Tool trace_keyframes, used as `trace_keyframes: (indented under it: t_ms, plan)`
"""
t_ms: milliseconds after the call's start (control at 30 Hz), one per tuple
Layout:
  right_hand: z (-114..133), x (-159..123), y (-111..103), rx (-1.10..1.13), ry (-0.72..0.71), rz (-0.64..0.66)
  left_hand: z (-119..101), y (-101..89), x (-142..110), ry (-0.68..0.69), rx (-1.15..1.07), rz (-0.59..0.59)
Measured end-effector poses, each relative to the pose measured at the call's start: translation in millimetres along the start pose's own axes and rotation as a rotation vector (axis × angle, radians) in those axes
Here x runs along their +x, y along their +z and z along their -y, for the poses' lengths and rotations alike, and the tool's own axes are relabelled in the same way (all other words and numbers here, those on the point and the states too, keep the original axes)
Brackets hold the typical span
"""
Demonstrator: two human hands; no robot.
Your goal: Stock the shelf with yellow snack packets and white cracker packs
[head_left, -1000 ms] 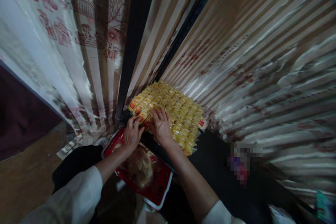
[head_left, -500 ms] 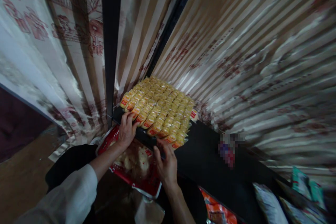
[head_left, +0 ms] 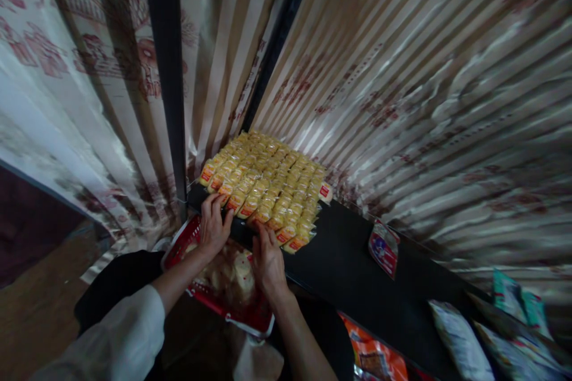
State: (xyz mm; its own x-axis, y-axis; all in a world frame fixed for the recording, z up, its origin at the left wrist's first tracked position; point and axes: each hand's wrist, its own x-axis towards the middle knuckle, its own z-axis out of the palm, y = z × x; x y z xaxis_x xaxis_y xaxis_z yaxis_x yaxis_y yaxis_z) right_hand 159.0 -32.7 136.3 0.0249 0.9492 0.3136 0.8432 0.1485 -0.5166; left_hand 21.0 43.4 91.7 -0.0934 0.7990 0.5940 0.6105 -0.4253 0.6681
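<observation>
Rows of yellow packaged snacks (head_left: 268,175) in clear wrappers with red labels lie closely packed on a black shelf (head_left: 339,256). My left hand (head_left: 214,223) rests its slightly spread fingers against the front ends of the left rows. Beside it, my right hand (head_left: 268,259) has its bent fingers at the front ends of the middle rows. Neither hand is seen lifting a packet; the right fingertips are partly hidden. Under my wrists stands a red basket (head_left: 214,303) holding pale packaged items (head_left: 235,277) in clear plastic.
A red and purple packet (head_left: 384,247) lies farther right on the shelf. Silver bags (head_left: 460,339) and green packets (head_left: 509,297) are at the far right. Below is an orange bag (head_left: 375,357). A black post (head_left: 165,59) and pleated curtains (head_left: 379,71) stand behind.
My right hand has moved up and left to the front ends of the yellow packets. My left hand stays near the left rows. The view has shifted slightly.
</observation>
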Motion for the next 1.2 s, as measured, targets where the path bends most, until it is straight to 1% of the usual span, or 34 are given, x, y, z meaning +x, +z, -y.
trace_keyframes:
  t_ms: [133,300,367,500,667,800,900,967,1033,1133,1200]
  plan:
    - [1.5,6.2,-3.2,0.007,-0.032,-0.012,-2.8,-1.3,-0.2,0.022,0.052,-0.032]
    - [2.4,9.6,-8.1,0.044,-0.044,-0.012,-10.2,1.0,-3.0,0.015,-0.051,-0.081]
    - [2.5,8.1,-12.6,0.074,-0.058,0.003,-13.0,4.9,-4.7,0.003,-0.072,-0.088]
    - [3.6,5.2,-24.9,0.122,-0.11,0.04,-17.0,12.7,-6.5,-0.027,-0.036,-0.121]
    - [3.8,-1.9,-39.9,0.168,-0.124,0.017,-19.0,15.2,-7.3,-0.036,-0.033,-0.166]
    - [-4.3,-13.7,-51.6,0.184,-0.131,-0.018,-17.4,17.4,-7.1,-0.061,-0.003,-0.131]
    - [-12.2,-16.2,-65.0,0.174,-0.158,-0.059,-18.4,23.5,-7.2,-0.045,0.109,-0.093]
    - [-14.9,-8.9,-75.9,0.153,-0.181,-0.075,-21.2,28.2,-7.6,-0.03,0.189,-0.074]
    - [-14.1,7.9,-85.7,0.131,-0.213,-0.078,-24.6,31.6,-7.9,-0.029,0.245,-0.062]
    - [-7.2,50.6,-89.5,0.096,-0.271,-0.055,-28.1,33.1,-7.5,-0.036,0.29,-0.052]
    - [-0.8,87.4,-80.8,0.057,-0.318,0.013,-28.9,32.9,-6.7,-0.027,0.315,-0.041]
